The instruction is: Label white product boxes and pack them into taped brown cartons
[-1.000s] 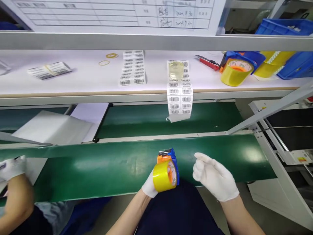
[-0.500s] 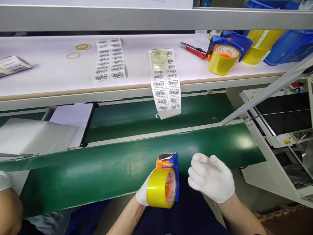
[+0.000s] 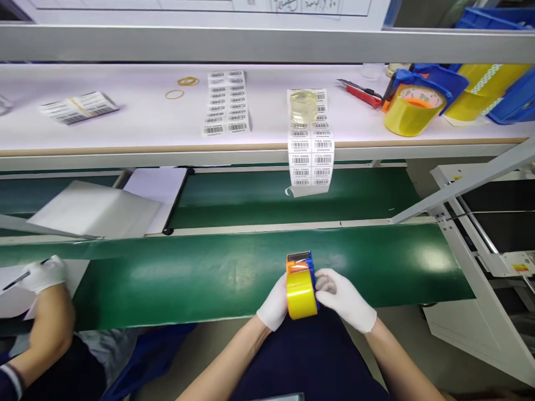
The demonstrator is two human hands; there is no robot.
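A hand-held tape dispenser with a wide roll of yellow tape, an orange front part and a blue side plate is held upright over the near edge of the green belt. My gloved left hand grips it from the left, its fingers mostly hidden behind the roll. On the other side, my gloved right hand has curled fingers and its thumb against the blue side plate; the exact contact is partly hidden.
On the white shelf lie barcode label sheets, rubber bands, a red utility knife and another tape dispenser. A co-worker's gloved hand holds a pen at left. A slanted metal post stands at right.
My right hand has moved left to the dispenser's blue side. The dispenser has turned so its roll faces me more. The view has shifted left, bringing the co-worker's pen hand into sight.
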